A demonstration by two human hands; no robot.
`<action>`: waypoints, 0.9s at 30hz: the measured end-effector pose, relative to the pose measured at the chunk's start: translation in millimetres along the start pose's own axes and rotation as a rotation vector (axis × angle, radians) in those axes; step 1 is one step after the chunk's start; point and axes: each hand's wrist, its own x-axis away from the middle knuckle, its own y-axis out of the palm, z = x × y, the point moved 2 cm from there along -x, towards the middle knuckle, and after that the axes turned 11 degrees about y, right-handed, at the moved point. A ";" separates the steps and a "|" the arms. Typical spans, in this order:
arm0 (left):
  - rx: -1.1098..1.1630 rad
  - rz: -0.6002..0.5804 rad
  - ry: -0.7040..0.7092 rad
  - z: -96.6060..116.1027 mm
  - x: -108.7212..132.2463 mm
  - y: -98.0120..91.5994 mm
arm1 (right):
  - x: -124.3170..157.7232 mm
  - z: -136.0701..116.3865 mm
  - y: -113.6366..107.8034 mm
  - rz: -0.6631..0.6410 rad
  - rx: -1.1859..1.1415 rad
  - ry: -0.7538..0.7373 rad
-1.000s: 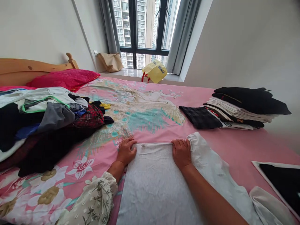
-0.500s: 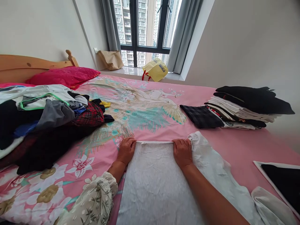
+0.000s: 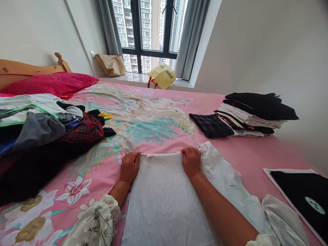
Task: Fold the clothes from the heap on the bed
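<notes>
A white garment (image 3: 164,198) lies spread on the bed before me, its far edge straight between my two hands. My left hand (image 3: 130,165) is closed on the far left corner of this cloth. At the far right corner, my right hand (image 3: 191,160) grips the same edge with curled fingers. Beyond my right hand, a crumpled part of white cloth (image 3: 225,174) spreads toward the lower right. The near end of the garment runs out of view at the bottom.
A loose heap of clothes (image 3: 43,130) covers the left side. Folded clothes (image 3: 246,116) are stacked at the right, beside dark checked cloth (image 3: 211,124). A black folded item (image 3: 297,191) lies lower right. A red pillow (image 3: 56,83) and yellow bag (image 3: 162,76) are farther back.
The view has shifted slightly to the right, showing more of the black item at lower right. Both hands keep their hold on the cloth's far edge.
</notes>
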 end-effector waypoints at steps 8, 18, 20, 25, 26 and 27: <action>-0.113 -0.149 -0.066 -9.5 -3.8 7.7 | -29.9 -14.7 -12.2 -0.237 0.209 -0.102; -0.125 -0.163 -0.066 -3.5 -4.3 3.1 | -80.7 31.6 -87.1 -0.521 0.531 0.086; -0.124 -0.160 -0.063 -2.4 -4.9 2.3 | -50.6 38.8 -112.2 -0.388 0.492 0.102; -0.120 -0.171 -0.053 -3.6 -5.9 2.4 | 33.3 68.4 -167.9 -0.449 0.453 0.258; -0.120 -0.175 -0.051 -3.9 -6.2 2.6 | 40.8 71.0 -175.1 -0.503 0.465 0.273; -0.122 -0.178 -0.049 -4.2 -6.5 2.7 | 42.8 70.3 -181.0 -0.513 0.456 0.268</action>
